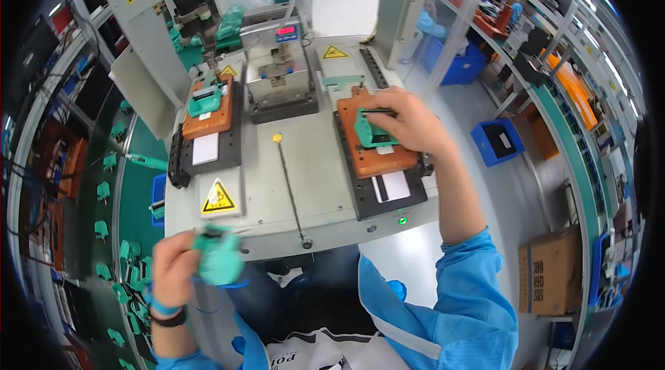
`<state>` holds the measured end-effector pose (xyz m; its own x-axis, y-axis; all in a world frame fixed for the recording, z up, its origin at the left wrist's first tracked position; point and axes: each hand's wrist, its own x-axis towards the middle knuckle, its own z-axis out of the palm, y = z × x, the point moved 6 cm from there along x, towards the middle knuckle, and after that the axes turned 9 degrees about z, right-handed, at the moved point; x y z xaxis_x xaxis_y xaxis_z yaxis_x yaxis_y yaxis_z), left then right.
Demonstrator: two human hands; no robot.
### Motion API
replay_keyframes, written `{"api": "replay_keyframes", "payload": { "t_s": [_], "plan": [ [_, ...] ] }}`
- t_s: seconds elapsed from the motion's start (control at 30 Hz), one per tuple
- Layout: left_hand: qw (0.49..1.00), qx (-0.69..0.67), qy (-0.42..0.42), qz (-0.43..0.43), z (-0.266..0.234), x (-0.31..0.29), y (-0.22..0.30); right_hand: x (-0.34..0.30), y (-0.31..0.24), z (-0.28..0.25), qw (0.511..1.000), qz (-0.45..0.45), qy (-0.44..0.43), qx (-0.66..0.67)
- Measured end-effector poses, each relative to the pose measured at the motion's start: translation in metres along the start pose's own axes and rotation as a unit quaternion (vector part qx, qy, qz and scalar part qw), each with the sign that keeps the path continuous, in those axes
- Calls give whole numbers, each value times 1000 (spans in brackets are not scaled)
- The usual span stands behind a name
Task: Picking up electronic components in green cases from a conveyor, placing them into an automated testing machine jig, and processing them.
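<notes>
My left hand [174, 265], in front of the machine's near edge, grips a teal-green plastic part [220, 259] with a rounded face; motion blurs it a little. At the right station my right hand [410, 121] reaches over an orange-brown fixture block [384, 161]. Its fingers are closed on another teal-green plastic part [367, 132] seated on that block; the fingertips are partly hidden. On the left station, a matching orange-brown fixture block [199, 128] bears a similar teal-green part [206, 101], with neither hand touching it.
Between the stations stands a metal unit with a small red display [286, 32]. A thin rod with a yellow tip [278, 138] rises from the machine's front. Several green parts lie on a green bench [135, 197] at left. Blue bins [497, 141] and a cardboard box [551, 272] stand at right.
</notes>
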<state>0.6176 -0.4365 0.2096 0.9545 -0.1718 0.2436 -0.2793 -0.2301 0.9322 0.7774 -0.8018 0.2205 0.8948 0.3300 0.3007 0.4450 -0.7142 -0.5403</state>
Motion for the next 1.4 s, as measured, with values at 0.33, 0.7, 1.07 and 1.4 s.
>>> {"api": "replay_keyframes", "payload": {
  "t_s": [0.33,0.7,1.07,1.4],
  "plan": [
    [826,87,556,-36,-270,-307,-53,19,-52,30,994,-12,-35,-104],
    [433,200,865,-157,-340,-609,-108,-33,-75,33,960,-92,171,-202],
    [278,363,744,-487,-358,-729,-153,-61,-103,38,920,-105,236,-293],
    [437,321,623,-564,-412,-613,-175,-42,-154,63,924,-163,254,-235]
  ]
}}
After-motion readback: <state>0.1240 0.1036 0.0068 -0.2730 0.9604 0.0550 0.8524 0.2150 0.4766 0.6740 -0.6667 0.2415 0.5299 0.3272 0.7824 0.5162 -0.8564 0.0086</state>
